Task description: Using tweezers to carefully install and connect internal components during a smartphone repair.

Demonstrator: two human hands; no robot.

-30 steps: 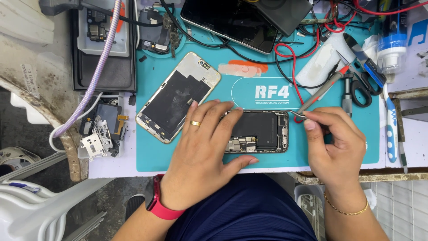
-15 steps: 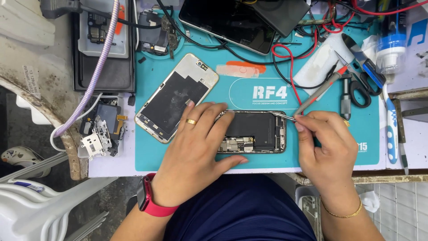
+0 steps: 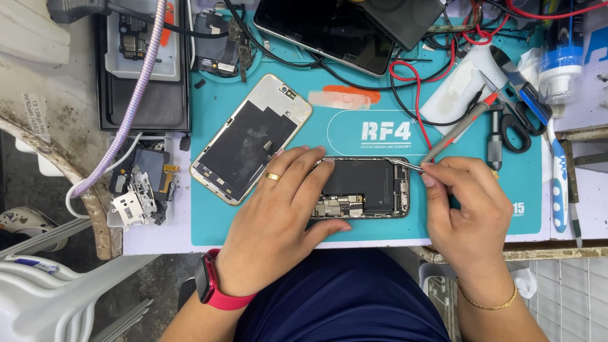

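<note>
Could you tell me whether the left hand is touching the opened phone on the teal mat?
Touching. The head view shows the left hand lying flat over the opened phone, its fingers overlapping the left end and edges with no gap.

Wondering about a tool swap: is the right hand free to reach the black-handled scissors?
Probably not at once: the right hand is pinching tweezers at the opened phone. The scissors lie uncovered just beyond it.

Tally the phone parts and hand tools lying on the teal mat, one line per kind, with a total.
Opened phone body, steadied by the left hand: 1
Detached screen panel, face down: 1
Dark phone at the mat's top: 1
Tweezers in the right hand: 1
Scissors: 1
Screwdriver: 1
Total: 6
</note>
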